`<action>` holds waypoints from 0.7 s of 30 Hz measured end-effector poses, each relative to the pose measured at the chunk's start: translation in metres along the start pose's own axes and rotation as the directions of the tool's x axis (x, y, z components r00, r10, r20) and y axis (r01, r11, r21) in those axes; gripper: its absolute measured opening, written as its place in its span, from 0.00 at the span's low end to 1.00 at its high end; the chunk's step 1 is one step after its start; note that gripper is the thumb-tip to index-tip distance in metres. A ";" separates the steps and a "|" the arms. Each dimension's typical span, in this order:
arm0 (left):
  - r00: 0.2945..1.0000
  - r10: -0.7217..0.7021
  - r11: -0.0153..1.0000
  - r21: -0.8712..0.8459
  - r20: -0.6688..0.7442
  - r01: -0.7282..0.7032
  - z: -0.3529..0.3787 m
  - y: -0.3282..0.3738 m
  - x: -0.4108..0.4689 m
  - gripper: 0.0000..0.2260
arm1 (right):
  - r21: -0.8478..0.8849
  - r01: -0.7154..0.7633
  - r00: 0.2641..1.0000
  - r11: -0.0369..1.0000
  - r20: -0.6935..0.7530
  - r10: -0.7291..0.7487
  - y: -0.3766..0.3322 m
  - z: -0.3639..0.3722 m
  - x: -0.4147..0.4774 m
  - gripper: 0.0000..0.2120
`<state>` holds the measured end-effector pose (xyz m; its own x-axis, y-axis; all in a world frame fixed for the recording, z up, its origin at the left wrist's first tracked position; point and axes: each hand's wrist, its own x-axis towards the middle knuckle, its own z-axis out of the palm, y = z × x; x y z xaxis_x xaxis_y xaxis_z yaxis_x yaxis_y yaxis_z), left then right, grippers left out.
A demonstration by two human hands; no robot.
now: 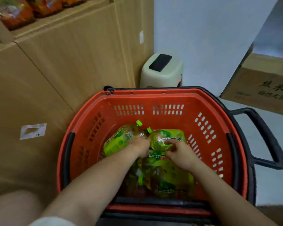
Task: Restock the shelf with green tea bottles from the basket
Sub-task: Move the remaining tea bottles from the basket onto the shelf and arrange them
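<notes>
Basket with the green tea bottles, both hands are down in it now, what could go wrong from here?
1. The left hand and right hand each reach a different one, the left bottle and the right bottle. A one-handed lift of a glossy bottle could slip.
2. The bottles lie piled and touching, so pulling one out may roll the lower bottles.
3. The basket sits close beside the cardboard boxes, and a lifted bottle might knock them.

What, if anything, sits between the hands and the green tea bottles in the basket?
Nothing visible. The left hand touches the left bottle and the right hand touches the right bottle, both inside the basket. Its open top is unobstructed. Other bottles lie underneath.
</notes>
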<state>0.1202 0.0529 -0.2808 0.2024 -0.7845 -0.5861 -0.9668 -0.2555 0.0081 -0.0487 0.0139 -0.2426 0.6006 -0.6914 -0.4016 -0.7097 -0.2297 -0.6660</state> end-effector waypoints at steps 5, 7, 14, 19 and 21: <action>0.991 -0.030 1.000 -0.005 -0.128 0.030 0.011 -0.004 0.025 0.18 | 0.213 -0.053 0.999 0.976 0.013 0.052 0.008 -0.002 0.014 0.19; 0.994 -0.013 1.000 0.025 -0.106 0.016 0.008 -0.006 0.023 0.23 | 0.258 -0.122 0.992 0.958 0.065 0.108 0.010 0.001 0.016 0.19; 0.975 0.114 0.988 0.122 -0.193 -0.092 -0.035 -0.015 -0.037 0.15 | 0.272 -0.050 0.997 0.961 0.076 0.030 -0.002 0.002 0.014 0.32; 0.826 0.102 0.931 -0.239 -0.555 -0.275 -0.088 -0.022 -0.103 0.14 | 0.225 0.099 0.976 0.969 0.168 -0.139 -0.023 0.005 0.006 0.51; 0.769 -0.003 0.787 -0.476 -0.640 -0.393 -0.097 -0.015 -0.110 0.09 | 0.332 0.122 0.974 0.935 0.142 -0.178 -0.028 0.005 0.006 0.51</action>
<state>0.1273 0.0887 -0.1380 0.2579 -0.9638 0.0676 -0.7658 -0.1612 0.6225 -0.0233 0.0195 -0.2292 0.7633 -0.5351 -0.3620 -0.4680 -0.0717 -0.8808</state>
